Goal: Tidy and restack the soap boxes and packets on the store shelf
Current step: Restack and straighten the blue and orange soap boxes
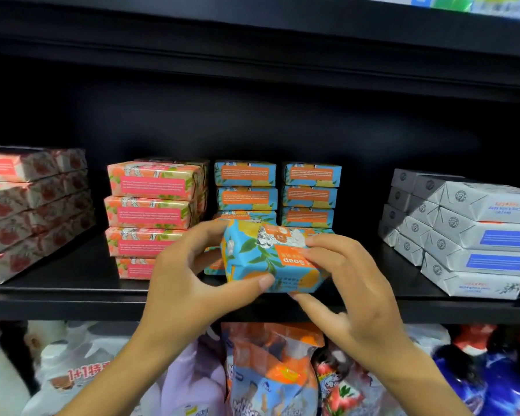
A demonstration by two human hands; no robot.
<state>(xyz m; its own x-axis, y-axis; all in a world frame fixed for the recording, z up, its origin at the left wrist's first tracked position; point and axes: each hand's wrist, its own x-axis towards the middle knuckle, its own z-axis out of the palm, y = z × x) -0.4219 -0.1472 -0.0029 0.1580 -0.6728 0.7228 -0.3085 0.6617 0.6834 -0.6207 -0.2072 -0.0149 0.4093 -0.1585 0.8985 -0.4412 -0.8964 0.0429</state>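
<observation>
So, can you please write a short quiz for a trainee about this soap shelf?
1. True or false: both the left hand and the right hand hold the blue soap box.
2. Which boxes stand at the far right of the shelf? A pink boxes, B grey boxes, C blue boxes.
3. Fill in: the upside-down word on the held box reads ____.
Key: 1 true; 2 B; 3 soap.

The soap box [267, 256] sits before the middle stacks [308, 193]; packet stack [150, 205] at nine o'clock, carton stack [469, 235] at three o'clock.
</observation>
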